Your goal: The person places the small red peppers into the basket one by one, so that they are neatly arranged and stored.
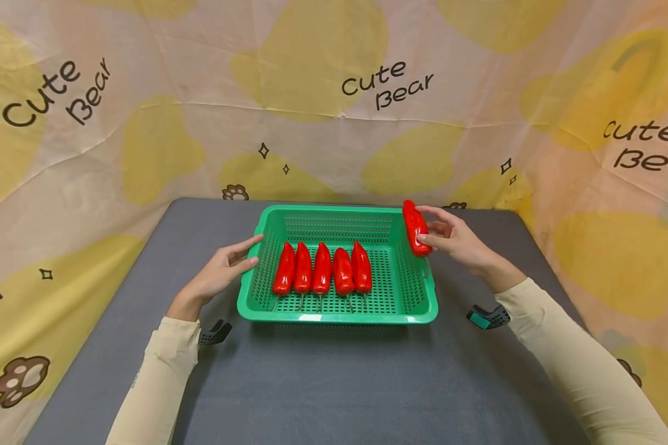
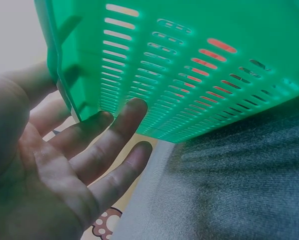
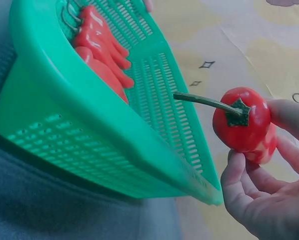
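Note:
A green plastic basket (image 1: pixel 336 317) with slotted walls holds several glossy red peppers (image 1: pixel 321 269) in a row, stems toward the front. My left hand (image 1: pixel 222 269) holds the basket's left rim, thumb and index finger over the rim; the left wrist view shows the other fingers (image 2: pixel 137 107) under it by the outer wall. Another red pepper (image 1: pixel 415 228) is in my right hand (image 1: pixel 458 240), pinched between thumb and fingers above the basket's right rim. In the right wrist view, this pepper's green stem (image 3: pixel 204 101) points toward the basket.
The basket stands on a dark grey table (image 1: pixel 323 383). A patterned fabric backdrop (image 1: pixel 312 142) with lettering rises behind the table and at both sides. Dark straps (image 1: pixel 488 317) sit at the wrists, near the cream sleeves (image 1: pixel 579 364).

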The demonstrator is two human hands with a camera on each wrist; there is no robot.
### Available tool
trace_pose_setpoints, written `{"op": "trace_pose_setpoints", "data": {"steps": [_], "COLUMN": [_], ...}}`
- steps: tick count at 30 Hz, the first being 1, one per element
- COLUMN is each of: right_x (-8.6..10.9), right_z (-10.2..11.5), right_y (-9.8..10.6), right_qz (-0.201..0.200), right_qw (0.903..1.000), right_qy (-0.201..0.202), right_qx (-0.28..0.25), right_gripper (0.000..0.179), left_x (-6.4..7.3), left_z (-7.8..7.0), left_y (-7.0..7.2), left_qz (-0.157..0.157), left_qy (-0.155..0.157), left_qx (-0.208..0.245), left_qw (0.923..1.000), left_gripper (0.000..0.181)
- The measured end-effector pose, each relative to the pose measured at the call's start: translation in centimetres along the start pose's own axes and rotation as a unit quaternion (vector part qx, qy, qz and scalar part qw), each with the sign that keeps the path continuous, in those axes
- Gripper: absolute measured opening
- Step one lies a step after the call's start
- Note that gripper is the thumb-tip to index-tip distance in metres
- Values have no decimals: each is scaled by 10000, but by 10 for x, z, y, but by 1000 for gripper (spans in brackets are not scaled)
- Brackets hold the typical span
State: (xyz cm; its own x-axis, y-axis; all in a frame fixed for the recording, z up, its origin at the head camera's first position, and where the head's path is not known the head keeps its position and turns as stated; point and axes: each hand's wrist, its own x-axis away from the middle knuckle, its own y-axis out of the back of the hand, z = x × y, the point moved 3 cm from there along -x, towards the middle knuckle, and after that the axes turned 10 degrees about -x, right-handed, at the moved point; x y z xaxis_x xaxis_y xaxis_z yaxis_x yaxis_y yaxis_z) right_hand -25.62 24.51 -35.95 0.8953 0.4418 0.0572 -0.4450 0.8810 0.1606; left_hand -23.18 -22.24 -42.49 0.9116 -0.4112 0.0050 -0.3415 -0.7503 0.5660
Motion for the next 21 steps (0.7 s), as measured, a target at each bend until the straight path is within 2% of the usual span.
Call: {"op": "trace_pose_setpoints", "data": {"steps": [21], "right_x": [-11], "right_z": [-5], "right_y": [-27], "right_qz": [261], "right_qw": [9995], "right_qy": [-142], "right_qx": [139], "right_gripper": [60], "left_x": [1], "left_z": [-1], "left_y": [0], "left_qz": [-25], "left_qy": [-21], "left_qx": [48], "left_qw": [10000], "left_gripper": [58]}}
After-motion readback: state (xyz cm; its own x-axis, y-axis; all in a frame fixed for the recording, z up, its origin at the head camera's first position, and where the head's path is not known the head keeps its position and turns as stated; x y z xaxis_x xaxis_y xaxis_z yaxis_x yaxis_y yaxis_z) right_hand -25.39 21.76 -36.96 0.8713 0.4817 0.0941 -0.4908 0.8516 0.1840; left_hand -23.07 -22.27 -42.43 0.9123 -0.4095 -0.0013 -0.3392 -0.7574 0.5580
